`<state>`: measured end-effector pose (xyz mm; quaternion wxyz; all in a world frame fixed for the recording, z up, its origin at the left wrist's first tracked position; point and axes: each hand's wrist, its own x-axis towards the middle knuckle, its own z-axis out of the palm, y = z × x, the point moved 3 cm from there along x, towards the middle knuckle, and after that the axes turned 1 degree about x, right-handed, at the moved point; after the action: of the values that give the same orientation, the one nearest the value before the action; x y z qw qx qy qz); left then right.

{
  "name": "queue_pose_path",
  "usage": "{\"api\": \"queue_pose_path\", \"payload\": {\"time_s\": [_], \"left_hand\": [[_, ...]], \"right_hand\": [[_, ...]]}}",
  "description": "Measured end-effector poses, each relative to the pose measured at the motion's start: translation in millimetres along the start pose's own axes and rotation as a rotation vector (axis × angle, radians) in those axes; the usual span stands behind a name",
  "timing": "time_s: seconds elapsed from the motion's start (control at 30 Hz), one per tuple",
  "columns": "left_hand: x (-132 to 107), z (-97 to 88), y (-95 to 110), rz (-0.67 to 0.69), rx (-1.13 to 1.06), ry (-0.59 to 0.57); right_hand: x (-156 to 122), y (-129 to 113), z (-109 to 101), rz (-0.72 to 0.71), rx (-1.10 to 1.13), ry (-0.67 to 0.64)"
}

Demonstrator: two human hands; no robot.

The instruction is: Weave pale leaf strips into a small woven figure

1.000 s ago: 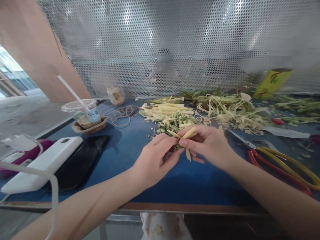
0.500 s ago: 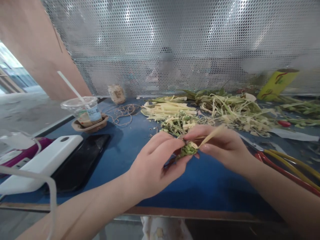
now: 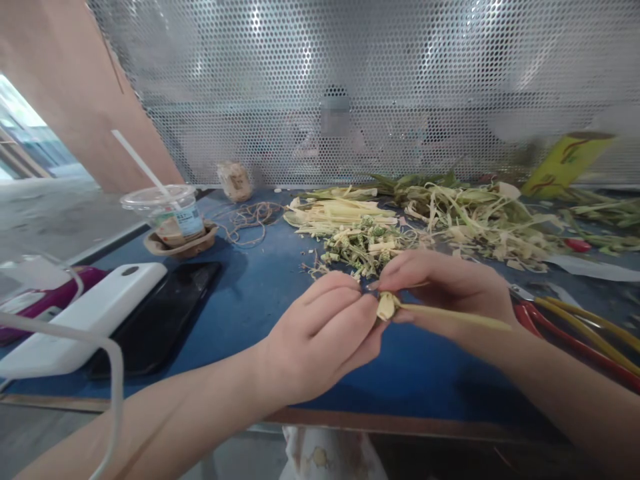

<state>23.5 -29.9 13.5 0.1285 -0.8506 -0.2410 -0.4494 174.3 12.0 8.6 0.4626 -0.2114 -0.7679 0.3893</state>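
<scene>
My left hand (image 3: 315,333) has its fingers closed round a small plant bundle (image 3: 387,305), whose pale yellow, folded end pokes out past the fingertips. From the right side my right hand (image 3: 450,283) meets it, thumb and fingers pinched at the bundle. A long pale plant strip (image 3: 460,317) runs from the bundle out to the right, across the right hand. How the fingers grip the bundle underneath is hidden. Just beyond the hands lie green, budded stem pieces (image 3: 357,250) and a stack of pale leaf strips (image 3: 345,212).
Red-and-yellow-handled scissors (image 3: 575,330) lie right of my right forearm. Dry leaves (image 3: 475,220) heap at the back right beside a yellow tube (image 3: 567,163). On the left are a plastic cup (image 3: 175,217), twine (image 3: 255,220), a black phone (image 3: 160,320) and a white power bank (image 3: 85,320).
The bundle has turned, so its pale end shows instead of its green side. The strip has swung from pointing up-right to lying nearly level. My left fingers have closed further over it.
</scene>
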Motion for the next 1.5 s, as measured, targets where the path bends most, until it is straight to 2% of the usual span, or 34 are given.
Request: {"api": "queue_pose_path", "payload": {"time_s": [0.07,0.23,0.37,0.5,0.6,0.73,0.83,0.9,0.97,1.07,1.13,1.2,1.27,1.4,1.43,1.5], "left_hand": [[0,3.2,-3,-0.035,-0.007,-0.006],[1,11.1,-16,-0.175,-0.009,-0.111],[1,8.7,-20,-0.272,0.075,-0.069],[-1,9.1,-22,-0.389,-0.014,-0.071],[-1,10.8,-23,-0.389,-0.152,-0.082],[1,10.0,-25,-0.327,-0.186,-0.050],[0,10.7,-29,-0.432,-0.239,-0.069],[0,10.7,-31,-0.445,-0.249,-0.076],[0,12.7,-33,-0.454,-0.266,-0.138],[0,19.8,-40,-0.568,-0.389,-0.296],[1,23.5,-47,-0.649,-0.467,-0.334],[4,24.8,-54,-0.653,-0.484,-0.315],[7,27.2,-59,-0.624,-0.533,-0.361],[6,35.4,-63,-0.799,-0.925,-0.518],[6,36.7,-63,-0.844,-1.030,-0.509],[6,37.4,-64,-0.903,-1.188,-0.389]], "right_hand": [[2,0,-1,-0.017,-0.003,0.006],[5,0,-6,-0.032,-0.100,0.044],[5,0,-7,-0.003,-0.269,0.109],[5,4,-2,0.015,-0.382,0.017],[6,6,0,0.036,-0.294,-0.003],[8,7,-1,0.091,-0.169,-0.016],[10,9,-2,0.155,-0.157,-0.044],[10,10,0,0.209,-0.145,-0.085],[9,11,3,0.270,-0.119,-0.136],[10,14,4,0.354,-0.069,-0.132],[11,17,2,0.402,-0.080,-0.067],[13,20,-1,0.453,-0.089,-0.040],[14,23,-3,0.517,-0.047,-0.065],[16,28,-8,0.567,0.060,-0.167],[17,28,-9,0.544,0.089,-0.192],[19,28,-11,0.482,0.158,-0.212]]}}
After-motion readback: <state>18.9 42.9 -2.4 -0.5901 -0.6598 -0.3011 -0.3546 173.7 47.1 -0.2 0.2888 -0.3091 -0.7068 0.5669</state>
